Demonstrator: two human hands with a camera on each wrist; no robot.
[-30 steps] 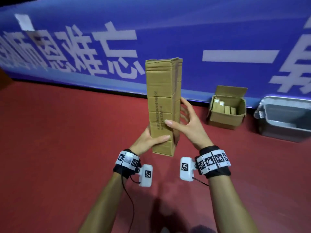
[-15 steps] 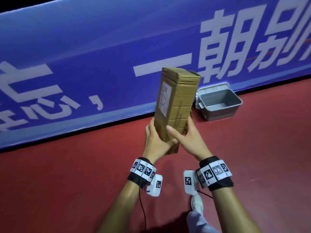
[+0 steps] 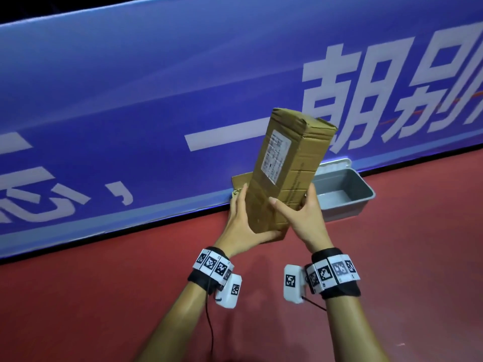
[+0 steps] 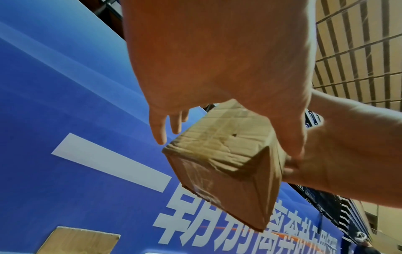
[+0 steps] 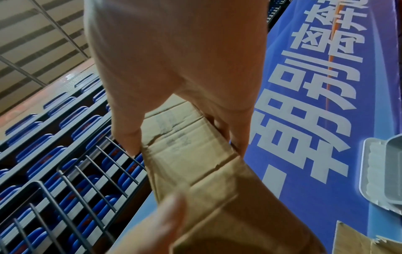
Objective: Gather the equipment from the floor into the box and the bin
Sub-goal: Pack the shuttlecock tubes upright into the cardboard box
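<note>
From the head view, both forearms reach forward over the red floor [image 3: 104,296], holding a long cardboard carton [image 3: 285,168] on end, its top leaning right. The left hand [image 3: 241,226] cups the carton's lower left side, fingers straight up the face and thumb under its bottom edge. The right hand [image 3: 304,218] clasps the lower right side, thumb across the front, fingers behind. Behind the carton, at the foot of the blue banner wall [image 3: 130,100], stand a grey bin [image 3: 345,194] and an open cardboard box [image 3: 240,181], mostly hidden.

In the left wrist view, the left hand [image 4: 217,68] has straight fingers beside the carton [image 4: 228,171], thumb along its end.

In the right wrist view, the right hand [image 5: 174,68] straddles the carton [image 5: 195,163], thumb one side, fingers the other, pressing it. The bin [image 5: 383,171] lies at the wall.
</note>
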